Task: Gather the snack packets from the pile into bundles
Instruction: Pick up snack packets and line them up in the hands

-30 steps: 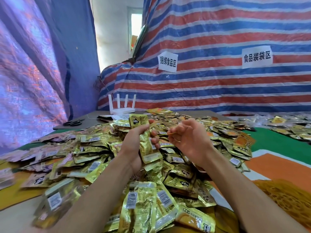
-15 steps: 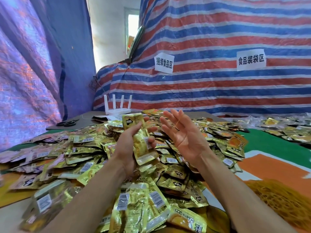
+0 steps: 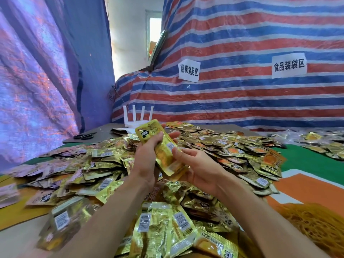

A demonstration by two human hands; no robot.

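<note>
Right hand (image 3: 200, 168) now cups packets (image 3: 162, 148) (left hand (image 3: 146, 157) still gripping).

Grips: two, left grip (image 3: 147, 157) and right grip (image 3: 201, 168). One stack of packets (image 3: 165, 151) between them, several packets thick, exact number can't be read. Main pile (image 3: 104, 161) of gold packets across the middle of the surface (image 3: 106, 132): far too many to count, easily hundreds. Second pile (image 3: 325, 144) at the far right edge, smaller, also uncountable. A few pinkish packets (image 3: 46, 198) at the left edge, blurred, no count. Router (image 3: 136, 118): one, four antennas, far left corner. Scissors (image 3: 84, 135): one pair, beside it. Paper signs (image 3: 189, 70): two, on the striped sheet behind. Yellow netting heap (image 3: 316, 224): one, near right corner.
</note>
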